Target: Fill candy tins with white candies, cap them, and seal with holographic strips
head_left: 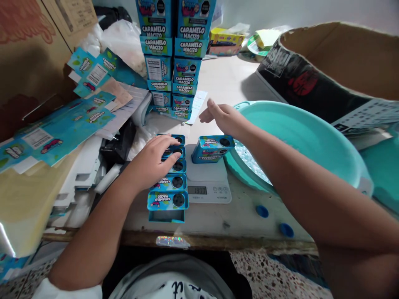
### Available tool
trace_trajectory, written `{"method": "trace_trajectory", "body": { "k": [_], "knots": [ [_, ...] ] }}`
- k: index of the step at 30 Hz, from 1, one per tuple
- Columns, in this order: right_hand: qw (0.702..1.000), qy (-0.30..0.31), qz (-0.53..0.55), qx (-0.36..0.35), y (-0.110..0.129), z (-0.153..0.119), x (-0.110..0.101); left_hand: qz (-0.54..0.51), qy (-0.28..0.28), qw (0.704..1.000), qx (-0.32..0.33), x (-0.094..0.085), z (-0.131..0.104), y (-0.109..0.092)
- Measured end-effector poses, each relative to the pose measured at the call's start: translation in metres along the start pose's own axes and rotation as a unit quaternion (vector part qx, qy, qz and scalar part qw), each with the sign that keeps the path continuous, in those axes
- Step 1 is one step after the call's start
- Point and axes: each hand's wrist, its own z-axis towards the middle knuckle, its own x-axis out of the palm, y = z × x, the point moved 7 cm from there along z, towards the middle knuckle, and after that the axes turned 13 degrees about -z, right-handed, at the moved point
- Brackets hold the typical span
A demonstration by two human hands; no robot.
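A small packing workshop, by the look of it: stacks of printed Caramelo Macizo boxes [186,71], flattened cartons [73,129] heaped at the left, and a digital scale [215,194] beside a turquoise basin [299,124] of small pale pieces [250,161], around one worn-edged surface [215,226] above a speckled floor [274,276]; whether it lies inside a home cannot be told

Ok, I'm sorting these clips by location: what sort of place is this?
Probably a small candy-packing workspace: a digital scale with a blue container on it, a teal tub holding small pale pieces, and stacked boxes printed CARAMELO MACIZO.
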Motion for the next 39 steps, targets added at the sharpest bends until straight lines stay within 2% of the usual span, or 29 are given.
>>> {"method": "trace_trajectory", "body": {
  "k": [11, 21, 39],
  "knots": [
    [0.999, -0.007, 0.032, 0.005, 0.000, -0.001, 0.000, -0.002, 0.000, 1.000, -0.001, 0.000, 0.000, 0.000],
    [0.992, -0.019, 0.120, 0.021, 0.005, 0.002, -0.011, -0.001, 0.004, 1.000, -0.007, 0.000, 0.000, 0.000],
    [0.992, -0.021, 0.123, 0.021, 0.005, 0.003, -0.010, -0.001, 0.000, 1.000, -0.008, -0.001, -0.001, 0.000]
  ]
}}
